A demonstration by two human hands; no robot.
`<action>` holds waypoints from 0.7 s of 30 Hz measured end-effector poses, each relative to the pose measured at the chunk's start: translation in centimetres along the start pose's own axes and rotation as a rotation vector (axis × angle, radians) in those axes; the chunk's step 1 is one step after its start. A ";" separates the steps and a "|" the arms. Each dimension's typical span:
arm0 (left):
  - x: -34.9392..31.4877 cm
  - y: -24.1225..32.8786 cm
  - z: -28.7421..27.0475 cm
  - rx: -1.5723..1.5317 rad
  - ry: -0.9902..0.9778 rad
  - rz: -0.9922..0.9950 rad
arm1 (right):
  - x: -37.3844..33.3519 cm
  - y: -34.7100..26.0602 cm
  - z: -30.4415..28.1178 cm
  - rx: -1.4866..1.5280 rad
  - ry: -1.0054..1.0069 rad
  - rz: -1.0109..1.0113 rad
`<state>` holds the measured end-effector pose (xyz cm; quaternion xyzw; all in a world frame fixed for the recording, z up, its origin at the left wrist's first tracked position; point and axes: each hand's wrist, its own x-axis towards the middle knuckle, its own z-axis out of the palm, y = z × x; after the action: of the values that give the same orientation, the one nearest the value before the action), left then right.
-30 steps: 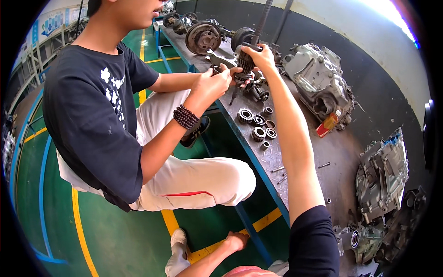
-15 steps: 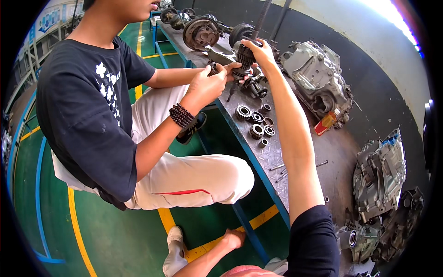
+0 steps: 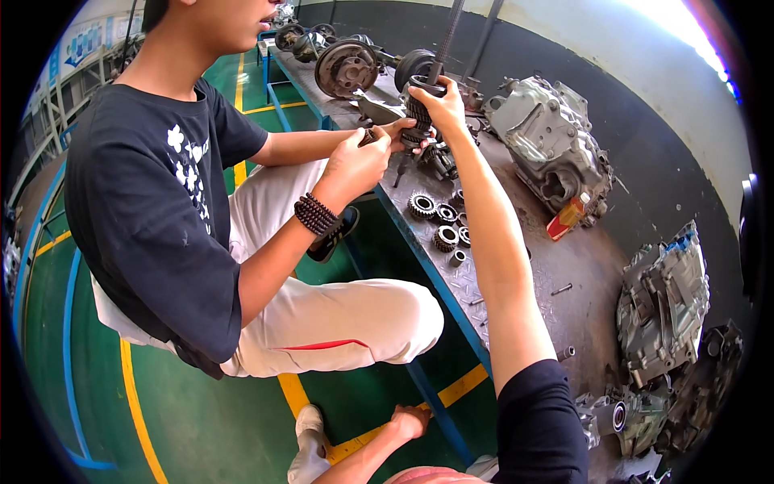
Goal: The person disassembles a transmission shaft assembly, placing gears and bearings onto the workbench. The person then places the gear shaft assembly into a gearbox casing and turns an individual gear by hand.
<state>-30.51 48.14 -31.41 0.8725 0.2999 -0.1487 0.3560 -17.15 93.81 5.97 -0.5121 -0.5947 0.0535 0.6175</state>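
Now the right hand [image 3: 448, 106] is grasping, seemingly steadying, a geared shaft [image 3: 417, 110], its forearm [image 3: 498, 234] shifting left across a bearing [image 3: 463, 236]; the left hand [image 3: 412, 420] is staying low, grip unclear.

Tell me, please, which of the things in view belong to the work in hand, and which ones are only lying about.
In the work:
geared shaft, in the person's right hand
small dark part in the co-worker's hand
probably the loose gears

Lying about, it seems:
red-and-yellow bottle
large metal housing
ribbed casing
wheel drum
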 end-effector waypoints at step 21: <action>-1.1 0.5 -1.4 0.020 -0.080 -0.014 | -0.9 -2.0 0.7 -0.243 -0.036 0.065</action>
<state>-31.03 48.43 -29.61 0.8672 0.2899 -0.1887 0.3581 -19.02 92.63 6.54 -0.6009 -0.5909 0.0101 0.5382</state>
